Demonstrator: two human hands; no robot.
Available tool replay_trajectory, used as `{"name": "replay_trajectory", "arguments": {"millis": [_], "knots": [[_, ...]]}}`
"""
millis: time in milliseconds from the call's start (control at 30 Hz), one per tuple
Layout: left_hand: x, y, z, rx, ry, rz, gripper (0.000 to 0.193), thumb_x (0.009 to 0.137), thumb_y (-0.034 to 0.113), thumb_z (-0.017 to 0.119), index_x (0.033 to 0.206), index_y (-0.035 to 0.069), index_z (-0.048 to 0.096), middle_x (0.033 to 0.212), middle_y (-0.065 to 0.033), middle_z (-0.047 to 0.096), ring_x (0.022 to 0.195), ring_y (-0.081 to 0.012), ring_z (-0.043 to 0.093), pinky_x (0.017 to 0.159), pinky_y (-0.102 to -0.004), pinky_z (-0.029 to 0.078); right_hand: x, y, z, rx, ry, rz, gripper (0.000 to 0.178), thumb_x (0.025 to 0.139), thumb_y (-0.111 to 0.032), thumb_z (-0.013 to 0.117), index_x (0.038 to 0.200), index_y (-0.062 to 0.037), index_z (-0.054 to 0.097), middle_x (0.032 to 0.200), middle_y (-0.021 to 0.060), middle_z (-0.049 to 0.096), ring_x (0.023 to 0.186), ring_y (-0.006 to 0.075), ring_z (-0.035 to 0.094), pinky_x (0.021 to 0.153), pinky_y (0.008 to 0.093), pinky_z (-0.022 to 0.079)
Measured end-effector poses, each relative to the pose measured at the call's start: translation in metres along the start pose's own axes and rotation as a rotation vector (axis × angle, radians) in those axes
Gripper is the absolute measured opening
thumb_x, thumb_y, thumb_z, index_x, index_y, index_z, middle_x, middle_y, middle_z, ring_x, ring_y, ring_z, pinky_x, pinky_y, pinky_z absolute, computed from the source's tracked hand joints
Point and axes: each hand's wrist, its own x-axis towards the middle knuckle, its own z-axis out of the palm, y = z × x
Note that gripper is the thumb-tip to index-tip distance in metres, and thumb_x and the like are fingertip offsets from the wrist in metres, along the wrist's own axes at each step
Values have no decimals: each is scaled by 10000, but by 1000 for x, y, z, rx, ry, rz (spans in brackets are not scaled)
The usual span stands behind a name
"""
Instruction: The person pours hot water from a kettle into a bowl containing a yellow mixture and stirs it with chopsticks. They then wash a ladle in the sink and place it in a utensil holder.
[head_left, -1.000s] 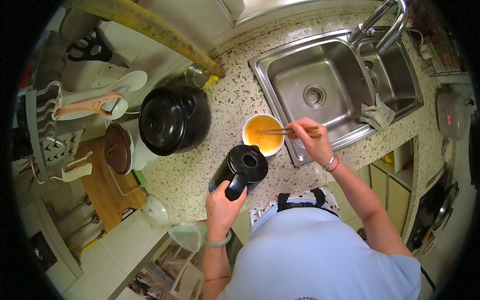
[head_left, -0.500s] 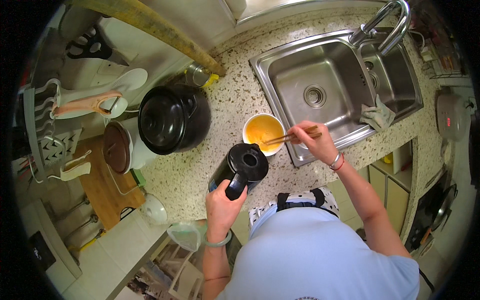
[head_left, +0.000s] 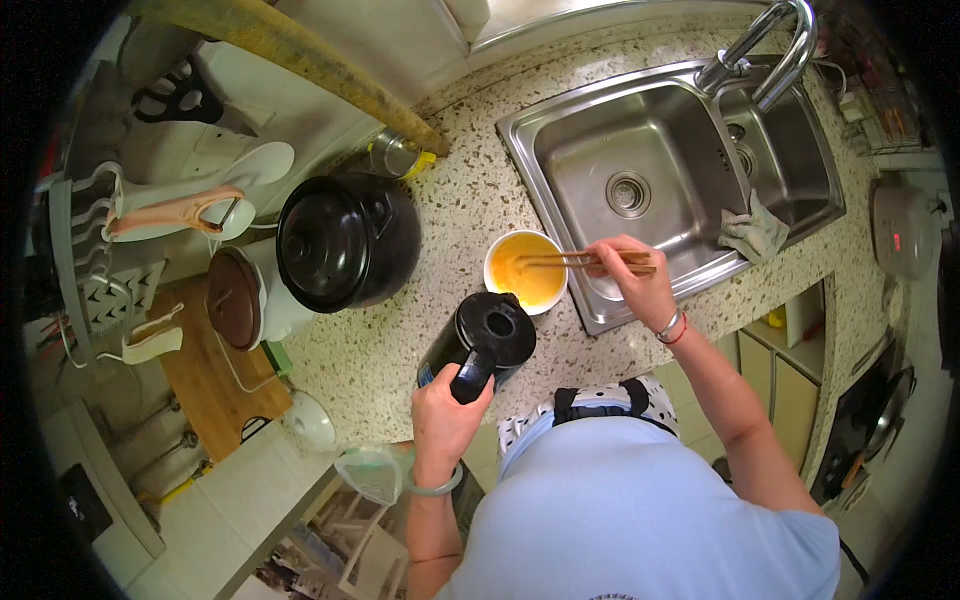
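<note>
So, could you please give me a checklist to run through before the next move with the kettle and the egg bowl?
1. Left hand grips the black kettle by its handle: ok.
2. Kettle lid closed: ok.
3. Right hand holds the chopsticks with tips in the white bowl: ok.
4. Bowl stands on the speckled counter, clear of the sink rim: cannot tell, it sits very near the edge.
5. Beaten egg stays inside the bowl, no spill seen: ok.
6. Black pot stands apart from the kettle: ok.
</note>
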Motion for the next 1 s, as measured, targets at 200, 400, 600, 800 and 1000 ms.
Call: {"name": "replay_trajectory", "arguments": {"millis": [200, 400, 600, 800, 1000], "knots": [[0, 2, 1, -24, -5, -1, 279, 782, 207, 763, 768, 0, 577, 658, -184, 619, 591, -334, 633, 558, -377, 492, 1, -4, 5, -37, -7, -26, 170, 964, -96, 595, 982, 57, 666, 898, 72, 688, 834, 146, 701, 742, 258, 599], [0, 2, 1, 7, -8, 10, 281, 781, 206, 764, 769, -3, 576, 668, -189, 620, 599, -338, 635, 562, -382, 492, 1, -2, 4, -34, -14, -9, 184, 968, -109, 595, 982, 58, 670, 894, 68, 692, 800, 126, 687, 752, 257, 598], [2, 2, 1, 22, -24, -9, 278, 780, 205, 763, 769, -3, 579, 673, -192, 623, 608, -352, 631, 572, -386, 496, 3, 2, 4, 23, 34, 8, 192, 974, -120, 590, 974, 54, 670, 902, 76, 693, 816, 128, 687, 743, 263, 596], [2, 0, 2, 49, -11, 15, 268, 777, 206, 765, 782, 3, 591, 699, -190, 641, 635, -364, 644, 583, -395, 508, 3, 3, 0, -44, -39, 27, 166, 963, -96, 600, 976, 59, 658, 897, 78, 700, 824, 133, 693, 730, 267, 605], [2, 3, 1, 52, -21, 21, 267, 775, 208, 767, 792, 4, 596, 713, -196, 647, 647, -371, 648, 584, -401, 510, 3, 1, 2, -29, -25, 6, 167, 964, -96, 595, 961, 53, 670, 865, 65, 694, 801, 129, 689, 733, 258, 601]]}}
